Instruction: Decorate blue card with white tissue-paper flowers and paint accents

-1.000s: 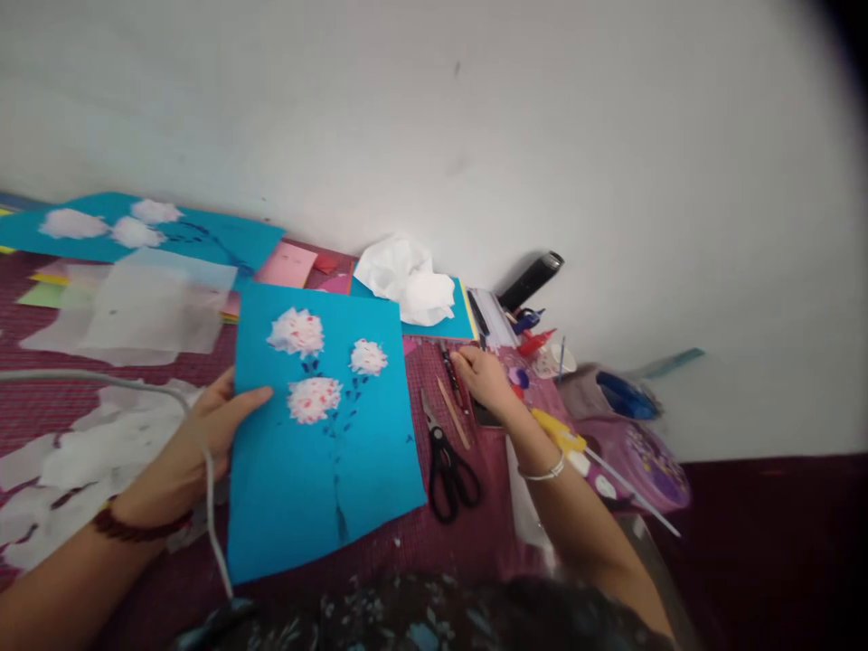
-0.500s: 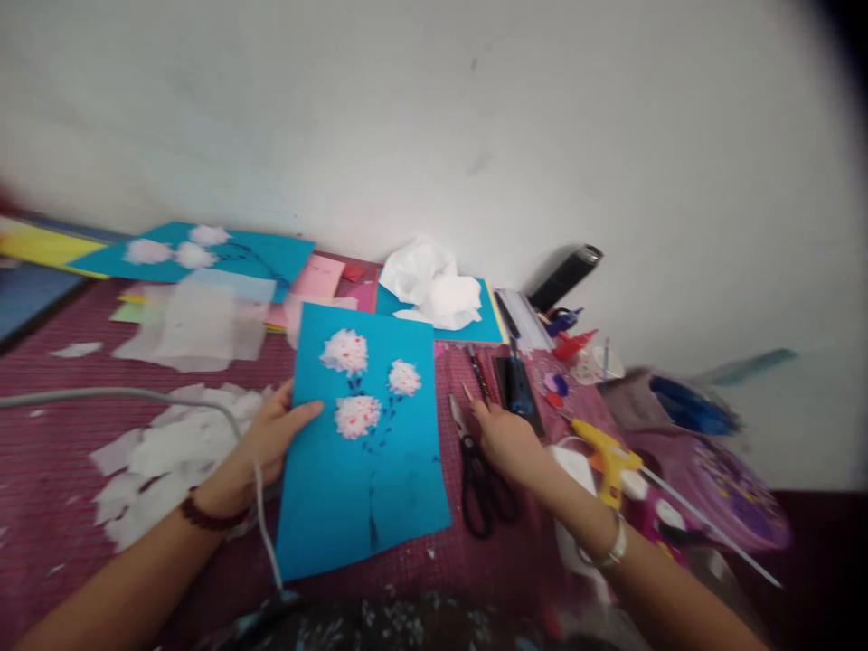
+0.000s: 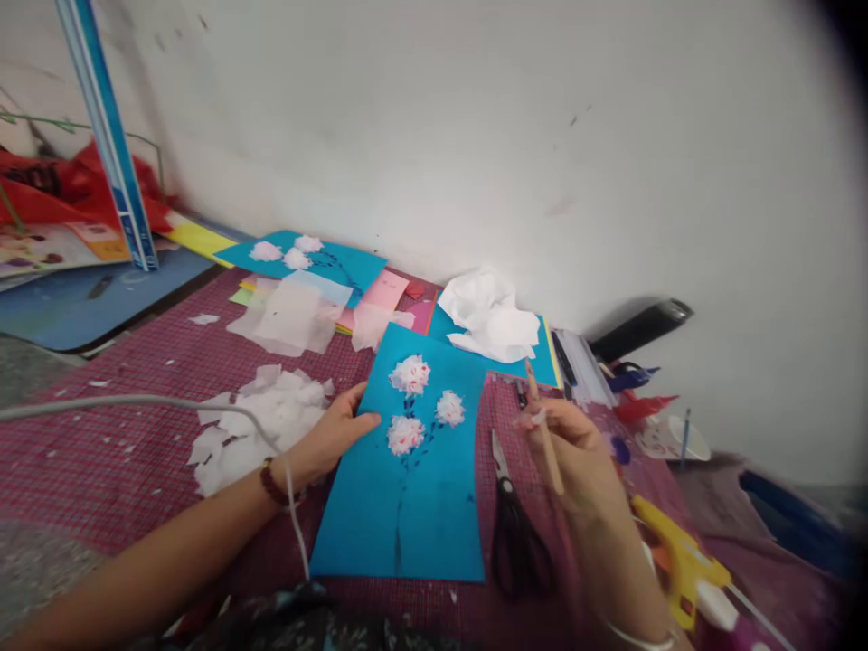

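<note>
A blue sheet [image 3: 434,515] with three fluffy white-and-pink paper flowers and dark painted marks below them stands out in front of me. My left hand [image 3: 335,429] grips its left edge, thumb on top. To the right of the sheet my right hand [image 3: 566,434] holds a thin wooden stick [image 3: 551,457], tilted, its darker end pointing up. Black-handled scissors [image 3: 519,542] lie between the sheet and my right forearm. Torn white tissue pieces [image 3: 271,416] are heaped left of my left hand.
A second blue sheet with flowers [image 3: 353,262] lies near the wall. Crumpled white paper [image 3: 492,316] rests at the back. A yellow glue gun [image 3: 678,551] is at the right. A grey cable [image 3: 169,400] crosses the left side and passes over my left wrist.
My right hand has risen from the table beside the scissors, now with the stick in it. The view has turned left, showing a red bag. My left hand still holds the sheet.
</note>
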`<state>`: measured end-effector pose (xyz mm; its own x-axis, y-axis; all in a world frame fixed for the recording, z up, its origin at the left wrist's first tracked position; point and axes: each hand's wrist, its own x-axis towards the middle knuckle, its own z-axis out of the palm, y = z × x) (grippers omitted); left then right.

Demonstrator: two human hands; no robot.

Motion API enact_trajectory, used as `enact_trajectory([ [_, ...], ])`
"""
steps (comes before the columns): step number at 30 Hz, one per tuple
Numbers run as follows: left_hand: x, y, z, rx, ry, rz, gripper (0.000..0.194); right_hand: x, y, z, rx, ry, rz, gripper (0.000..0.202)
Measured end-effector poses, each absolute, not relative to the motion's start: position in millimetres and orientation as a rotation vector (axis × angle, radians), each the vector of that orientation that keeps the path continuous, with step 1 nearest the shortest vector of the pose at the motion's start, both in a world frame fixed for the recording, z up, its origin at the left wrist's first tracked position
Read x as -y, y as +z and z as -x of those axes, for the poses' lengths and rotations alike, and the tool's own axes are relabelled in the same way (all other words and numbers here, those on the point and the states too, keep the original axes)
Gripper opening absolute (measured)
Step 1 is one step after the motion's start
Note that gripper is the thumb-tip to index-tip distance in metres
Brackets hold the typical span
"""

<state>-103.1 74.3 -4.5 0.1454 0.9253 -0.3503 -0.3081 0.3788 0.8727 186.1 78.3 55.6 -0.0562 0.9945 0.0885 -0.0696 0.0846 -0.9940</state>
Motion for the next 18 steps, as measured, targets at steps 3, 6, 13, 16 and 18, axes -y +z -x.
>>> enact_trajectory([
  [3, -75, -9, 104, -1.05, 1.021, -0.748, 0.052, -80, 64, -143, 1.304, 1.076, 0.816, 0.016],
  [6, -76, -15, 104, -1.025, 1.02, -0.743, 0.051, -80, 60, -111, 1.354, 0.949, 0.747, 0.011],
  [13, -77, -9, 103, -1.02, 1.013, -0.649, 0.052, -81, 32, -91, 1.641, 0.839, 0.84, 0.026],
  [16, -76, -9, 104, -1.02, 0.982, -0.665, 0.051, -84, 29, -90, 1.693, 0.864, 0.85, 0.027],
  [18, -76, -11, 105, -1.032, 0.963, -0.692, 0.049, -86, 29, -88, 1.751, 0.879, 0.87, 0.027],
])
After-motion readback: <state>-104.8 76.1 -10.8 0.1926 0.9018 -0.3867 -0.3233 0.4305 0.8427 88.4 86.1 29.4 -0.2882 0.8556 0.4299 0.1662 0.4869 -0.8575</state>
